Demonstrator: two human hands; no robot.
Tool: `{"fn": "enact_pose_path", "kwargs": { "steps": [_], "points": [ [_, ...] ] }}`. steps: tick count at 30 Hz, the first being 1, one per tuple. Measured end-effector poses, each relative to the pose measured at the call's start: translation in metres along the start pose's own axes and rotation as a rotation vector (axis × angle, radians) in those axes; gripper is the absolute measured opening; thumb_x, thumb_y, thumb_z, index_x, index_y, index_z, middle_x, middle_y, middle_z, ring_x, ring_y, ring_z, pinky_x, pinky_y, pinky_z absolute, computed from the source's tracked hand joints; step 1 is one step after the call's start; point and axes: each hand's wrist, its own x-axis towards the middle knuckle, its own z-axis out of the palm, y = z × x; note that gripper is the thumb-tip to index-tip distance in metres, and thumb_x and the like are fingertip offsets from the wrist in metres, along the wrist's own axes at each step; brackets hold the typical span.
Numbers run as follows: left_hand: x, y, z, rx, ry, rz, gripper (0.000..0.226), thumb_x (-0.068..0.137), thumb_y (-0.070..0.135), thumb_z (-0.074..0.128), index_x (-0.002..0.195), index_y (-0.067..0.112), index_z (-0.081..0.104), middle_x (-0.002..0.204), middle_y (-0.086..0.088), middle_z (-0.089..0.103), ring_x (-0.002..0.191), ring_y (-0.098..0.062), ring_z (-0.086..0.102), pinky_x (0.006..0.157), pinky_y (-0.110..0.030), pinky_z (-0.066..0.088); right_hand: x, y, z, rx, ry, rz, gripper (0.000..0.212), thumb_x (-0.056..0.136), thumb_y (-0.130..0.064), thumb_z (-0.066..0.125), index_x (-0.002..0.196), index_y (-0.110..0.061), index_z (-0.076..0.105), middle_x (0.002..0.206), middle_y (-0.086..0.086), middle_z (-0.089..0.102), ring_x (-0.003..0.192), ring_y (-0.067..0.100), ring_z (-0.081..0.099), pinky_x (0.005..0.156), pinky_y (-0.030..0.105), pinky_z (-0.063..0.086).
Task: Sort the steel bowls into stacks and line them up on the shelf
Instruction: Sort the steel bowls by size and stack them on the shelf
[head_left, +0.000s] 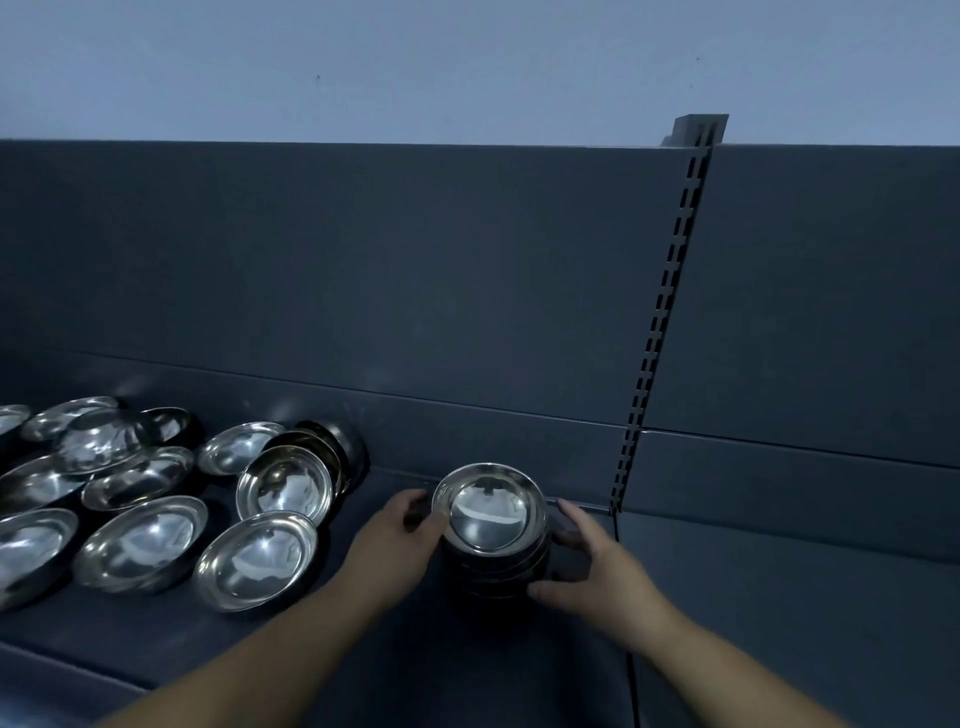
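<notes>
The upright stack of shiny round steel bowls (491, 525) sits between your left hand (400, 530) and right hand (587, 566), fingers (574, 522) clamped on its sides (loose bowls (145, 540) crowd the dark metal shelf's (727, 597) left end).

- The single view comes from a wide-angle camera on the person's head, facing forward and down onto a dark shelf (441, 675).
- It is close: both forearms enter from the bottom edge, and the left hand (402, 525) and right hand (597, 564) sit low in the centre, either side of a stack of bowls (491, 514).
- Loose bowls (140, 543) fill the lower left; the back panel (363, 260) and pale wall (415, 62) take the upper half.
</notes>
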Motion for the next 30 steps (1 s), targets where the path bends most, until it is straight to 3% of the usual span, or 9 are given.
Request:
{"fn": "enact_pose_path", "kwargs": {
  "steps": [3,5,9,12,16,19,22,25,30],
  "points": [
    [-0.013,-0.006,0.012,-0.337,-0.130,-0.118,0.037,0.083,0.056,0.058,0.119,0.050,0.051,0.113,0.017,0.065,0.101,-0.017,0.066,0.074,-0.039,0.059,-0.002,0.003,0.006,-0.092,-0.017,-0.080,0.113,0.061,-0.037,0.086,0.148,-0.046,0.014,0.126,-0.025,0.046,0.118,-0.006,0.039,0.082,-0.007,0.027],
    [-0.014,-0.005,0.020,-0.433,-0.153,-0.120,0.027,0.087,0.051,0.056,0.114,0.052,0.054,0.114,0.018,0.066,0.104,-0.013,0.065,0.076,-0.039,0.060,0.000,0.005,0.008,-0.128,-0.012,-0.110,0.114,0.061,-0.038,0.084,0.148,-0.046,0.011,0.133,-0.023,0.045,0.117,-0.006,0.038,0.078,-0.011,0.025],
    [-0.008,0.005,0.036,-0.523,-0.165,-0.090,0.024,0.091,0.043,0.055,0.115,0.050,0.056,0.117,0.018,0.064,0.109,-0.010,0.062,0.085,-0.038,0.057,0.005,0.010,-0.001,-0.130,0.028,-0.110,0.114,0.063,-0.032,0.084,0.151,-0.038,0.011,0.146,-0.014,0.042,0.129,0.003,0.040,0.096,0.009,0.028],
    [-0.004,0.015,0.050,-0.520,-0.199,-0.071,0.033,0.092,0.040,0.055,0.123,0.049,0.049,0.120,0.018,0.061,0.110,-0.011,0.062,0.088,-0.037,0.056,0.009,0.015,-0.013,-0.090,0.059,-0.117,0.111,0.063,-0.023,0.084,0.149,-0.040,0.016,0.138,-0.018,0.046,0.123,-0.002,0.039,0.096,0.010,0.028],
    [0.003,0.028,0.066,-0.435,-0.222,-0.016,0.041,0.095,0.038,0.052,0.132,0.049,0.038,0.120,0.018,0.059,0.109,-0.007,0.060,0.076,-0.025,0.055,0.015,0.020,-0.025,-0.059,0.109,-0.109,0.102,0.064,-0.015,0.083,0.135,-0.055,0.022,0.117,-0.041,0.045,0.115,-0.004,0.043,0.081,-0.007,0.030],
    [0.007,0.027,0.066,-0.285,-0.181,0.020,0.041,0.093,0.045,0.052,0.132,0.043,0.041,0.120,0.016,0.061,0.111,-0.010,0.059,0.094,-0.035,0.052,0.012,0.025,-0.025,-0.067,0.128,-0.016,0.106,0.066,-0.019,0.085,0.148,-0.036,0.022,0.134,-0.019,0.048,0.125,0.005,0.044,0.100,0.012,0.035],
    [0.004,0.017,0.057,0.023,-0.143,0.054,0.058,0.091,0.052,0.051,0.142,0.029,0.038,0.135,0.006,0.055,0.124,-0.013,0.052,0.104,-0.023,0.037,0.004,0.033,-0.015,-0.155,0.181,0.142,0.079,0.068,-0.032,0.084,0.134,-0.019,0.042,0.127,-0.002,0.060,0.112,0.014,0.056,0.089,0.020,0.041],
    [-0.004,0.000,0.040,0.302,-0.139,0.142,0.065,0.089,0.050,0.056,0.144,0.022,0.037,0.145,0.001,0.046,0.132,-0.013,0.043,0.105,-0.019,0.031,-0.006,0.031,0.004,-0.324,0.089,0.161,0.051,0.071,-0.043,0.079,0.114,-0.024,0.058,0.110,-0.006,0.067,0.097,0.010,0.061,0.079,0.018,0.043],
    [-0.008,-0.021,-0.012,0.583,-0.031,0.368,0.066,0.087,0.045,0.058,0.144,0.025,0.034,0.149,0.004,0.034,0.134,-0.012,0.036,0.111,-0.023,0.030,-0.004,-0.003,0.050,-0.393,0.012,-0.007,0.057,0.071,-0.046,0.076,0.123,-0.032,0.055,0.113,-0.012,0.060,0.097,0.003,0.054,0.078,0.011,0.038]
  ]
}}
